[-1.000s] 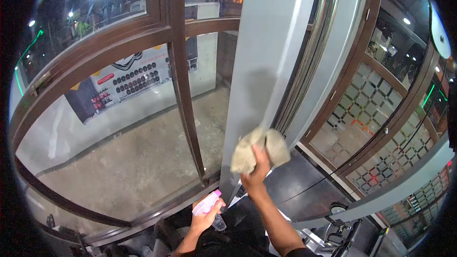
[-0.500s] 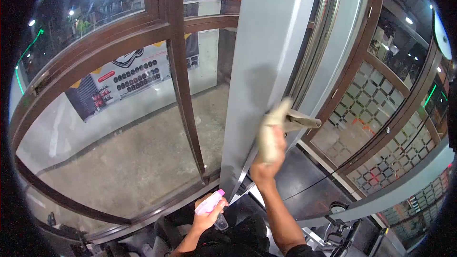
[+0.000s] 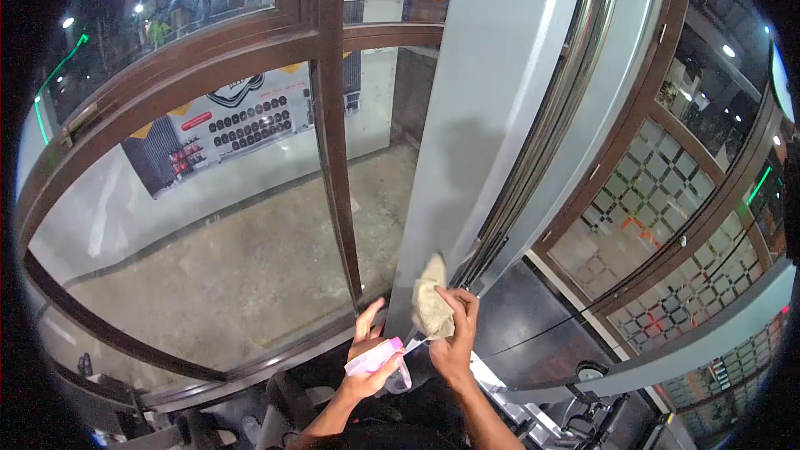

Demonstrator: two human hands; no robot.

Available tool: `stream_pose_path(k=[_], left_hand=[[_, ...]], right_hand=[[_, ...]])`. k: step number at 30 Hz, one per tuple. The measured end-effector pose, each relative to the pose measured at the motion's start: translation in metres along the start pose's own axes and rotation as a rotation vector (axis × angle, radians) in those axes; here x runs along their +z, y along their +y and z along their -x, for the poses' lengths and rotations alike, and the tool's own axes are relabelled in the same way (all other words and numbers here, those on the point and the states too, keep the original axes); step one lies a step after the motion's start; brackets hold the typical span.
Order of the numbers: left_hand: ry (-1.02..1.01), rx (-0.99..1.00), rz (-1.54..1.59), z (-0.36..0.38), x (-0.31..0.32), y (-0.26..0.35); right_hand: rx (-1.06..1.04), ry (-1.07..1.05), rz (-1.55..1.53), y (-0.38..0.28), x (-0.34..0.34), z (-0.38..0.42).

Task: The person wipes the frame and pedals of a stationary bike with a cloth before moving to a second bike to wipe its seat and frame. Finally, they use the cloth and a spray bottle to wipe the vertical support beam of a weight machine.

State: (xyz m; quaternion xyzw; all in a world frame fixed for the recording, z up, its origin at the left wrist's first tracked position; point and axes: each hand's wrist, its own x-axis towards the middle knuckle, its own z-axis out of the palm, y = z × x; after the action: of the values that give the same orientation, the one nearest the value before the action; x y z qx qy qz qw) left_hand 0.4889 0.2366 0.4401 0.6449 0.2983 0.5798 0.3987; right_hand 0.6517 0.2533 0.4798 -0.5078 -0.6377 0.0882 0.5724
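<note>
My left hand (image 3: pixel 360 385) holds a spray bottle with a pink and white head (image 3: pixel 375 358) low in front of me; some of its fingers stretch upward while the thumb wraps the bottle's neck. Just to its right, my right hand (image 3: pixel 455 353) grips a crumpled beige cloth (image 3: pixel 432 310) between thumb and fingers. The cloth overlaps the lower part of a smooth grey column (image 3: pixel 487 100). A shadow falls on the column above it.
Brown-framed glass panes (image 3: pixel 329 142) stand to the left, with a concrete floor and a printed banner (image 3: pixel 250 121) beyond. Metal rails (image 3: pixel 550 117) run along the column's right side. Patterned glass doors (image 3: pixel 642 192) and gym equipment (image 3: pixel 587 400) are at right.
My right hand has brought the cloth down and left along the column, close to my left hand. The left hand has risen slightly, fingers extended upward. The view has shifted a little.
</note>
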Motion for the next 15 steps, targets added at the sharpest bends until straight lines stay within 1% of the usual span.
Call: stream_pose_path(k=[2, 3, 4, 6, 7, 8, 9, 10, 11, 12, 13, 15], left_hand=[[-0.072, 0.013, -0.048, 0.000, -0.003, 0.006], [-0.127, -0.026, -0.074, 0.003, -0.007, 0.008], [-0.180, -0.063, -0.102, 0.006, -0.012, 0.011], [-0.214, 0.017, 0.043, 0.005, -0.013, 0.005], [-0.151, -0.056, 0.081, 0.010, -0.011, 0.003], [-0.087, -0.129, 0.119, 0.018, -0.009, 0.000], [-0.023, -0.199, 0.156, 0.025, -0.008, -0.002], [0.017, -0.179, 0.145, 0.028, -0.009, -0.005], [0.109, -0.230, 0.213, 0.029, -0.009, -0.006], [0.199, -0.282, 0.282, 0.029, -0.008, -0.006], [0.289, -0.334, 0.350, 0.027, -0.006, -0.005], [0.417, -0.316, 0.286, 0.020, -0.002, -0.001]], right_hand=[[0.153, -0.269, -0.239, -0.008, -0.012, -0.007], [0.231, -0.403, -0.359, -0.015, -0.017, -0.010], [0.350, -0.395, -0.574, -0.034, -0.015, -0.014], [0.420, -0.494, -0.445, -0.049, -0.018, -0.018], [0.454, -0.545, -0.381, -0.052, -0.017, -0.018], [0.318, -0.540, -0.241, -0.048, -0.014, -0.016], [0.212, -0.446, -0.207, -0.044, -0.010, -0.012], [0.107, -0.352, -0.172, -0.041, -0.006, -0.008], [0.004, -0.256, -0.135, -0.039, -0.003, -0.006], [0.066, -0.241, -0.131, -0.047, -0.006, -0.008], [0.047, -0.310, -0.125, -0.049, -0.008, -0.008], [0.001, -0.451, -0.117, -0.054, -0.011, -0.007]])
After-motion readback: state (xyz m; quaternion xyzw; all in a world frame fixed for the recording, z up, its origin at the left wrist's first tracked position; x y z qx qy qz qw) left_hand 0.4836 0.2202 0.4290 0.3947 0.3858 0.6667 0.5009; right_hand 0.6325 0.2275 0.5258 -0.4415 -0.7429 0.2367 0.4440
